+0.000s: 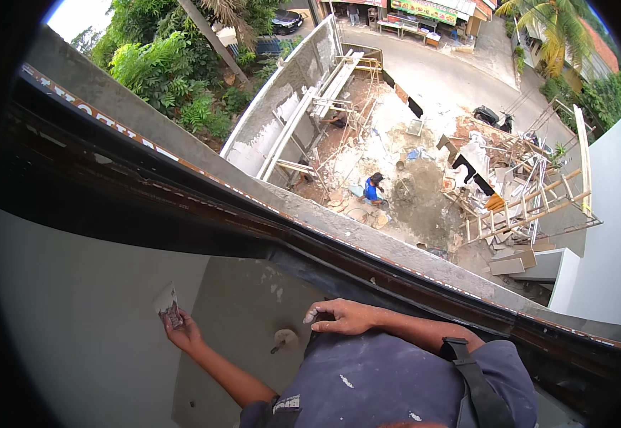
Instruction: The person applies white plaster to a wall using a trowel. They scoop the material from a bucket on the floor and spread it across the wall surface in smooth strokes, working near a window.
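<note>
The left hand (182, 329) is at about 7 o'clock in the view, raised against a grey plastered wall (89, 307). Its fingers are closed around a small flat scraper (167, 301), whose pale blade lies flat on the wall, pointing toward 11 o'clock. The right hand (342, 316) is near 6 o'clock, just above the person's blue-grey knee (382, 378). Its fingers are bent and hold nothing; the tips carry white dust and rest on the dark ledge (325, 274) at the wall's top. Between the two hands, a small round lump with a short stem (283, 338) sits on the wall; it is perhaps a blob of filler, the view is too small to tell. Far below, toward 12 o'clock, a person in a blue shirt (373, 190) crouches in a yard with sand and wooden scaffolding (532, 203).
</note>
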